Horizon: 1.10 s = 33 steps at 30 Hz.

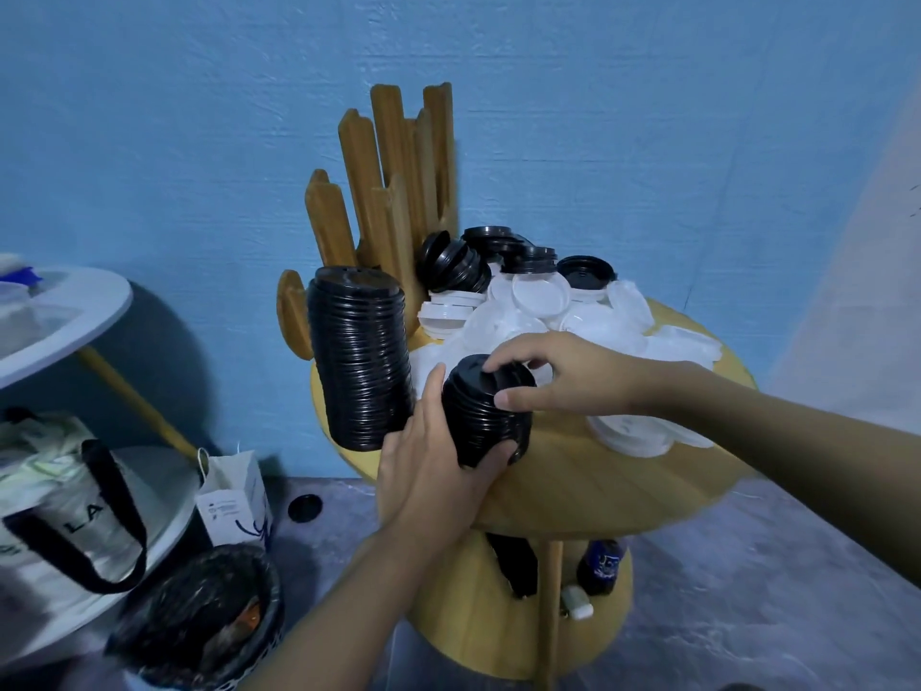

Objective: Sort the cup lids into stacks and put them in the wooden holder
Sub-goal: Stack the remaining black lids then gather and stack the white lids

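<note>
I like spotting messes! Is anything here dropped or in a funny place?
Yes. One black lid lies alone on the grey floor, beside a white paper bag, away from the lid pile on the round wooden table. It looks dropped.

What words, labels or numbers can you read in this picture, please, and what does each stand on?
"LA": on the white tote bag with black straps; further letters are hidden.
White paper bag: small print and a blue scribble, too small to read.
Dark bottle, bottom right: blue label, too blurred to read.
Short stack of black lids: no lettering visible.
</note>
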Each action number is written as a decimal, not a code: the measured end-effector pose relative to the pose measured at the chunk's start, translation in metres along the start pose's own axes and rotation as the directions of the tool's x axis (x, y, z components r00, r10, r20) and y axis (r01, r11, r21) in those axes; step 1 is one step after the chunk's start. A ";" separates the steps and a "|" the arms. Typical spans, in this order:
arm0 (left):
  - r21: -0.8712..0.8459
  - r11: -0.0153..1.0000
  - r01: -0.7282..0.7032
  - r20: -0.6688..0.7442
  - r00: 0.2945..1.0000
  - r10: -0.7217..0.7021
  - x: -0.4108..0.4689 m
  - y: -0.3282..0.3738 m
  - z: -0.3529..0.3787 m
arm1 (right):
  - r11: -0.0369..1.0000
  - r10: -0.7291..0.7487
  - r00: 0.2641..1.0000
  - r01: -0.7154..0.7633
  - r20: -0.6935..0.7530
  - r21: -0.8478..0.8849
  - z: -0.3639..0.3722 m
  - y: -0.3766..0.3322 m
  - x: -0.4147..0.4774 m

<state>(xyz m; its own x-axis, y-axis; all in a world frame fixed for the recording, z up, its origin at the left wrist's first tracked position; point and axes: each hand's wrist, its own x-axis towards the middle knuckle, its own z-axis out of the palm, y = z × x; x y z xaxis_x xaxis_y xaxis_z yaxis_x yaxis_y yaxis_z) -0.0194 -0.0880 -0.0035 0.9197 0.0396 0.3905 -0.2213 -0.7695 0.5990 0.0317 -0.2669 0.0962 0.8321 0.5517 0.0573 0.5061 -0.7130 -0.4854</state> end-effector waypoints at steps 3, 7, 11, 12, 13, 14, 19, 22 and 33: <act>0.008 1.000 0.001 -0.003 1.000 -0.001 0.001 -0.001 0.001 | 1.000 -0.009 0.999 0.010 0.042 -0.016 0.003 -0.002 0.007; 0.019 0.999 -0.038 -0.018 0.999 0.038 0.002 -0.003 0.000 | 0.999 -0.005 0.999 0.006 0.046 -0.036 0.003 -0.001 0.012; 0.041 0.997 -0.067 -0.028 0.997 0.068 0.001 -0.003 0.000 | 1.000 -0.002 0.998 0.003 0.060 -0.015 0.002 0.000 0.013; 0.041 0.997 -0.072 -0.038 0.997 0.073 0.001 -0.004 0.001 | 1.000 0.001 0.998 -0.001 0.062 0.010 0.000 0.001 0.015; 0.043 0.996 -0.076 -0.045 0.996 0.078 0.001 -0.004 0.002 | 0.999 0.001 0.999 -0.003 0.039 0.051 -0.001 0.003 0.019; 0.047 0.996 -0.079 -0.049 0.995 0.082 0.002 -0.005 0.003 | 0.996 0.003 1.000 -0.002 -0.012 0.087 -0.003 0.006 0.026; 0.048 0.994 -0.095 -0.054 0.994 0.097 0.003 -0.007 0.005 | 0.998 0.052 0.960 -0.040 -0.274 0.048 -0.010 0.023 0.081; 0.046 0.994 -0.096 -0.061 0.993 0.099 0.004 -0.008 0.006 | 0.997 0.065 0.927 -0.079 -0.370 -0.025 -0.013 0.033 0.124; 0.031 0.993 -0.110 -0.110 0.988 0.113 0.002 -0.012 0.009 | 0.951 0.045 0.897 -0.173 -0.439 -0.255 -0.015 0.044 0.215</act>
<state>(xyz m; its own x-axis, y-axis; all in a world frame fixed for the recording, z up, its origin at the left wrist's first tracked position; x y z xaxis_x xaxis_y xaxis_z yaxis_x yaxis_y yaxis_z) -0.0120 -0.0849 -0.0161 0.8476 0.0225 0.5301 -0.3107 -0.7888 0.5304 0.2363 -0.1856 0.1003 0.8690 0.2726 0.4129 0.3957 -0.8839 -0.2492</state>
